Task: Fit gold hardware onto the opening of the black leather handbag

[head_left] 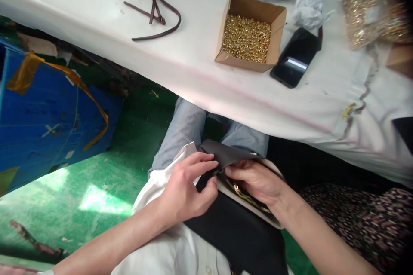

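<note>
A black bag [248, 232] with a pale inner lining lies across my lap. My left hand [190, 184] is at its left corner, thumb and fingers closed around the dark edge there. Reaching into the opening, my right hand [261, 182] pinches the bag near that same corner, with its fingers partly hidden inside. A gold chain [254, 201] shows in the opening just below my right hand. Whatever small part may sit between the fingertips is hidden.
On the white-covered table, a cardboard box [277, 21] holds many small gold metal pieces beside a black phone [296, 58]. Brown straps [171, 30] lie farther left. Plastic bags of gold parts [361, 17] are at right. A blue bin [54, 116] stands on the green floor.
</note>
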Demonstrator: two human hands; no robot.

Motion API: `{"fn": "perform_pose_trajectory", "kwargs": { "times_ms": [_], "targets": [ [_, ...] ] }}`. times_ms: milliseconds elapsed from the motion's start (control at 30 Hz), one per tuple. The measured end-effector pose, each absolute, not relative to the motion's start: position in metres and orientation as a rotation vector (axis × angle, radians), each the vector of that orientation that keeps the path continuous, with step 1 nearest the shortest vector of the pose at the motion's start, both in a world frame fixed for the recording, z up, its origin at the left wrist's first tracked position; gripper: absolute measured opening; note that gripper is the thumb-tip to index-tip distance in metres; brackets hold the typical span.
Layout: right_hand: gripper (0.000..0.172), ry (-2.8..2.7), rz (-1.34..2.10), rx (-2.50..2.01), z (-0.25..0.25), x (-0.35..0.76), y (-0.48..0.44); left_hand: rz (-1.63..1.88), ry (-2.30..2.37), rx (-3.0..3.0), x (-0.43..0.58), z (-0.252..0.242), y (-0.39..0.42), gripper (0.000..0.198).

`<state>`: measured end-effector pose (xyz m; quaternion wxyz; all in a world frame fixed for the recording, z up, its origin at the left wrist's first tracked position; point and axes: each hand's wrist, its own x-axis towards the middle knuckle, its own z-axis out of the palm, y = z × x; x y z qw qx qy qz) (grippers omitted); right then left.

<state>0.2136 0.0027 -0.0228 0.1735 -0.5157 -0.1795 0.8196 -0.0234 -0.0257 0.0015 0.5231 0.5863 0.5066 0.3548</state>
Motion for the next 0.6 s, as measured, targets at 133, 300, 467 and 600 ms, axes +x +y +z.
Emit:
{"fn": "perform_pose_trajectory", "kwargs": {
  "times_ms": [133,300,467,600],
  "targets": [
    [0.043,-0.460,2.363,-1.448,-0.026,0.213,0.001,0.862,1.198,1.389,-0.022,-0.002,-0.026,0.032],
    [0.039,-0.457,2.381,-1.440,-0.032,0.212,-0.001,0.865,1.186,1.381,-0.023,-0.010,-0.029,0.032],
    [0.041,-0.491,2.373,-1.499,-0.032,0.206,0.002,0.848,1.175,1.355,-0.026,-0.008,-0.030,0.032],
    [0.044,-0.530,2.351,-1.561,-0.029,0.204,0.004,0.848,1.168,1.346,-0.028,-0.004,-0.029,0.031]
  ]
}}
